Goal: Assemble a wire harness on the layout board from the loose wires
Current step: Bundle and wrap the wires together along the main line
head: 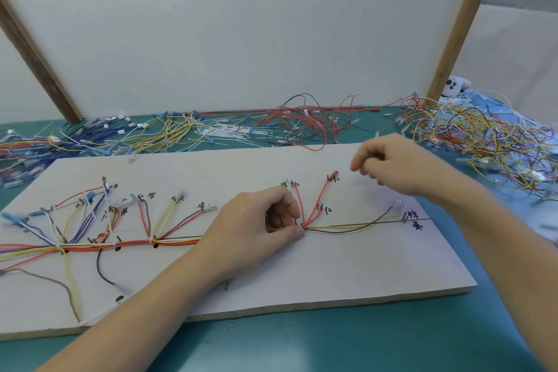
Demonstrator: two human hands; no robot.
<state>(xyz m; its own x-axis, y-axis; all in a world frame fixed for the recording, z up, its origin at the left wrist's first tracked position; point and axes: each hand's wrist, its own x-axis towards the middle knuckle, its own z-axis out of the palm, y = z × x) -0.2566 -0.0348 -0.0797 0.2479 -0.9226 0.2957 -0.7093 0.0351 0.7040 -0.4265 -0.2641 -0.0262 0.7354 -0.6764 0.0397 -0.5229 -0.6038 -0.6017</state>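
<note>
Harness (169, 240) lies along the board (332, 275) on the teal desk (332, 341), trunk running left to right, branches fanning up to labelled pegs, several white ties on the left half. Left hand (259, 220) rests on the trunk mid-board, thumb and fingers (297, 232) pinching the bundle where red wires (317, 205) split upward. Brown and yellow wires (356, 225) run on right toward a peg (404, 217). Right hand (392, 163) hovers above the board's far right, blurred, fingers curled; cannot tell if it holds anything. Loose wires (302, 124) and white ties (217, 133) piled behind the board; a bigger tangle (483, 136) far right.
</note>
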